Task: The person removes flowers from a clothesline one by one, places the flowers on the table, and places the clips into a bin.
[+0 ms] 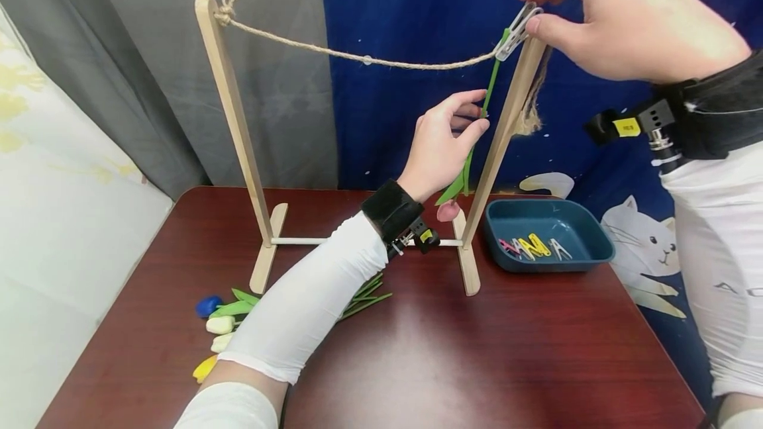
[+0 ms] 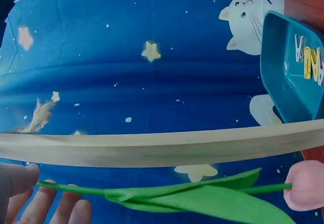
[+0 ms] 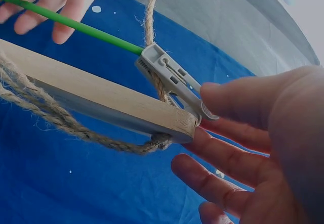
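A wooden rack [image 1: 235, 124] has a twine rope [image 1: 357, 57] strung between its two posts. At the right post's top, my right hand [image 1: 530, 13] pinches a grey clothespin [image 1: 517, 32] that sits on the rope and on the green stem [image 1: 490, 88] of an artificial tulip. The tulip hangs head down, its pink bud [image 1: 447, 210] near the post's foot. Lower down the stem my left hand [image 1: 475, 116] holds it between thumb and fingers. The right wrist view shows the clothespin [image 3: 172, 80] on the rope [image 3: 152, 11] with the stem [image 3: 76, 26] at its tip. The left wrist view shows the stem [image 2: 76, 189] and bud [image 2: 304, 186].
A teal tray [image 1: 590, 230] with several coloured clothespins [image 1: 533, 247] sits right of the rack on the dark red table [image 1: 453, 349]. More artificial tulips [image 1: 220, 323] lie at the front left, partly under my left sleeve. A blue cat-print cloth [image 1: 405, 12] hangs behind.
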`<state>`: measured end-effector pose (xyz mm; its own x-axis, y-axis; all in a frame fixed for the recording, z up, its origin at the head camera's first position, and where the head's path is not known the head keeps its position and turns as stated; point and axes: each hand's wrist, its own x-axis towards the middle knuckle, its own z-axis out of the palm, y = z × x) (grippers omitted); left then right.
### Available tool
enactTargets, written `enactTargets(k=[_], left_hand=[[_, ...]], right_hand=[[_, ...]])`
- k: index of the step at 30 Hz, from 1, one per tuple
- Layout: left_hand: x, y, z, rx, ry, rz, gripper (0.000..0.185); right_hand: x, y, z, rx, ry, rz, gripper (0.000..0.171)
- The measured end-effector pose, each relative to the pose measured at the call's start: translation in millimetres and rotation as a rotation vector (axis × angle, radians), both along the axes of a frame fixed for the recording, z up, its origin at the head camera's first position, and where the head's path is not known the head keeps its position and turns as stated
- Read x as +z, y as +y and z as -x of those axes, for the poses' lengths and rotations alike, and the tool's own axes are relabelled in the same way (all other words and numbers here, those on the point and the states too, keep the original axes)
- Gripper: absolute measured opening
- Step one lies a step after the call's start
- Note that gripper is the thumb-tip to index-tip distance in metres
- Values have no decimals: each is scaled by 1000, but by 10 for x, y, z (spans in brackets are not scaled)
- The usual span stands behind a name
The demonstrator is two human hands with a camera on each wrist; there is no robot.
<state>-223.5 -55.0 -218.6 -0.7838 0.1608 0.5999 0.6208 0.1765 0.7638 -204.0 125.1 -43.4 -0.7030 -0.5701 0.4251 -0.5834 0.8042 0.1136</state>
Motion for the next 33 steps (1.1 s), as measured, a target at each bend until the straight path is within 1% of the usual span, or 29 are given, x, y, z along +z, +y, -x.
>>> enactTargets(k=[5, 11, 14, 16, 22, 23, 25, 30, 33], left_hand=[[1, -7, 25, 26, 10, 0, 33], [11, -44, 39, 43, 36, 5, 32], [23, -56, 29, 47, 41, 10, 32], [29, -64, 20, 52, 41, 10, 31], [20, -110, -12, 74, 42, 2, 31], [16, -123, -22, 76, 45, 2, 30], [2, -153, -46, 76, 62, -3, 30], [-50, -262, -144, 71, 147, -23, 27], [-70, -357, -252, 66, 142, 1, 28]], right_hand=[[6, -51, 17, 1, -6, 1, 39], [12, -40, 32, 36, 4, 49, 34], [10, -41, 22, 51, 29, 73, 31], [10, -45, 17, 47, 62, 80, 30], [18, -20, -19, -18, 149, 84, 34], [13, -9, -28, -20, 158, 86, 33], [0, 14, -38, 2, 176, 105, 32], [-43, 97, -77, 52, 240, 158, 31], [-114, 163, -148, 25, 274, 187, 34]])
